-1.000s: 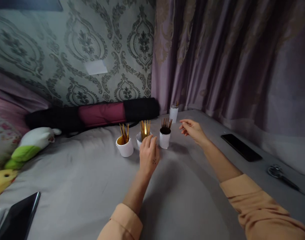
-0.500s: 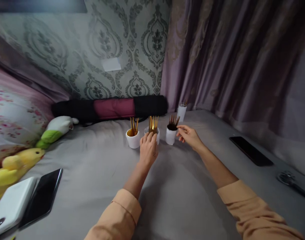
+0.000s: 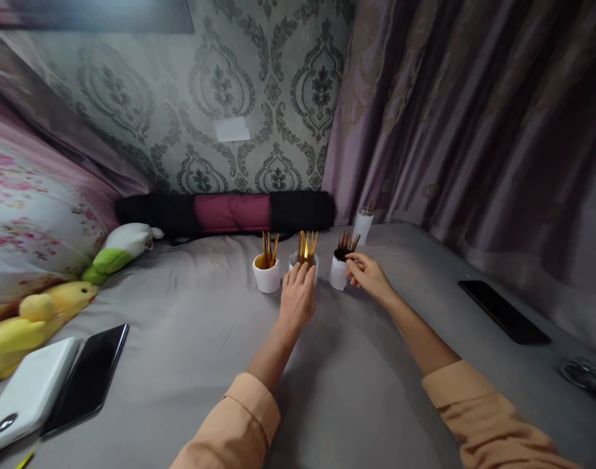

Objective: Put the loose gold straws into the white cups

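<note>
Three white cups holding thin brown sticks stand in a row on the grey sheet. My left hand rests against the front of the middle cup, fingers bent at its rim, thumb hidden. Gold-coloured sticks rise from that cup beyond my fingertips. To the right, my right hand has its thumb and index finger at the rim of the right cup, which leans slightly right. Darker brown sticks fan out of it. The left cup stands apart from both hands, with several sticks inside.
A taller white container with sticks stands behind, by the curtain. A black and maroon roll lies along the wall. Plush toys, a white device and a black phone lie left; another phone lies right.
The whole view has shifted slightly. My right fingers are closer in at the right cup's rim, and that cup leans a little more to the right. My left hand stays at the middle cup.
</note>
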A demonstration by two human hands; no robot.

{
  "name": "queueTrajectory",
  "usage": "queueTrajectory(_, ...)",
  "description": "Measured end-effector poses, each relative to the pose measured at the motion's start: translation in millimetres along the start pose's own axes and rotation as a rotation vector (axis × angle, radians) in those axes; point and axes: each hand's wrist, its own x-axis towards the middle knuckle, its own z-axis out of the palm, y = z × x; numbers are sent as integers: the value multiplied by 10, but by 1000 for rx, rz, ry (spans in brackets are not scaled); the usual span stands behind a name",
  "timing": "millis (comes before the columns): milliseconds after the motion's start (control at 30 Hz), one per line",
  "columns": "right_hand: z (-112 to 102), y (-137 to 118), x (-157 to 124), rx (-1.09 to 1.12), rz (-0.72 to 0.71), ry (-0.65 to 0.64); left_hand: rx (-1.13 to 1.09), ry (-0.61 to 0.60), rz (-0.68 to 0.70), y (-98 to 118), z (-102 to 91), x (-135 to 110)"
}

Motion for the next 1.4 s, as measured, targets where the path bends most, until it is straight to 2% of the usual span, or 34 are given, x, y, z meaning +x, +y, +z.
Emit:
queueTrajectory(200, 14, 103, 30, -18, -45, 5, 5, 15, 1, 9, 13, -13)
queueTrajectory(433, 23, 102, 27, -28, -72, 15, 36, -5, -13, 24, 9, -23)
queueTrajectory(867, 15, 156, 116, -20, -23, 59, -3, 4, -7, 20, 14, -44)
queueTrajectory(1100, -129, 236, 270, -6, 19, 162, -13, 12, -8, 18, 32, -52)
queueTrajectory(1400, -478, 233, 465, 34, 52, 293, -11, 18, -7, 11, 55, -57)
